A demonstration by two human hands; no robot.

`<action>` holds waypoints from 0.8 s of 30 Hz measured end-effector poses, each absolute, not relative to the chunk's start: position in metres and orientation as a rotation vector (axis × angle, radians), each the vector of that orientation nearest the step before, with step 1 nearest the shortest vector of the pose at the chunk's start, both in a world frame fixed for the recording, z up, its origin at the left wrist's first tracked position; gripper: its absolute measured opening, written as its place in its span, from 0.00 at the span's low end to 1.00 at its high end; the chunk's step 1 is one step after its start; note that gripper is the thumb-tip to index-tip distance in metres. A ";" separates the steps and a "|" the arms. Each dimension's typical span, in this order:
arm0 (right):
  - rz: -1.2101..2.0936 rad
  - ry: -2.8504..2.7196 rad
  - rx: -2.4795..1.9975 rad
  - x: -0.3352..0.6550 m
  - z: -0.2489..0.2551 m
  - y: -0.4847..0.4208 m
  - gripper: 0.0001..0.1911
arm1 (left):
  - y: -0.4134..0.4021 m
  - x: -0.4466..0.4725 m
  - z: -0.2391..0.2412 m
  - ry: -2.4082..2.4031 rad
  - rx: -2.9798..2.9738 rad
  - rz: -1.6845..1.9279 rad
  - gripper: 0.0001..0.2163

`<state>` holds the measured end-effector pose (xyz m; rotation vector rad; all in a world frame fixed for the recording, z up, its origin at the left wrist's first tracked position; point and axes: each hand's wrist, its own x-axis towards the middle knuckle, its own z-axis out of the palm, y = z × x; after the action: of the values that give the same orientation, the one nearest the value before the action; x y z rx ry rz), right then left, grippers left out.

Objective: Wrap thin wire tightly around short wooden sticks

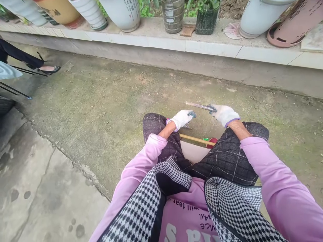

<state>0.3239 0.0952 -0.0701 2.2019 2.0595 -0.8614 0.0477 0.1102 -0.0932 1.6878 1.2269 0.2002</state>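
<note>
My right hand (pixel 224 115), in a white work glove with dark grey fingertips, is closed round the end of a slim rod-like tool (pixel 199 106). The tool points left over the concrete; its near part looks silvery and patterned, its far part brownish. My left hand (pixel 182 119), gloved the same way, is curled above my left knee, apart from the tool. Whatever its fingers hold is hidden. A small silvery thing (pixel 187 127) shows just below it. Between my knees lie a yellow stick (pixel 193 138), a pale flat surface (pixel 195 153) and a red object (pixel 212 142) with a green bit.
Ahead runs a low tiled ledge (pixel 161 43) bearing several flowerpots, among them a white pot (pixel 123 15) and a pink pot (pixel 295 25). At the far left another person's leg (pixel 21 53) and thin dark metal legs (pixel 15 88) stand on the mossy concrete floor (pixel 101 90).
</note>
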 end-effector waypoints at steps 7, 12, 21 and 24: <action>-1.645 1.817 1.988 0.352 -0.061 0.081 0.23 | 0.128 0.039 -0.096 1.387 1.731 0.327 0.10; -1.855 1.763 1.973 0.367 -0.048 0.074 0.29 | 0.126 0.041 -0.092 1.331 1.672 0.312 0.12; -2.212 1.676 1.802 0.365 -0.026 0.064 0.45 | 0.126 0.036 -0.070 1.041 1.143 0.334 0.01; -2.326 1.632 1.831 0.360 -0.028 0.064 0.48 | 0.127 0.035 -0.076 0.949 1.038 0.318 0.07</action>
<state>0.3597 0.0635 -0.0283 1.8306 1.6318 -2.3260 0.0345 0.1270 -0.0756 1.0380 0.9492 0.3176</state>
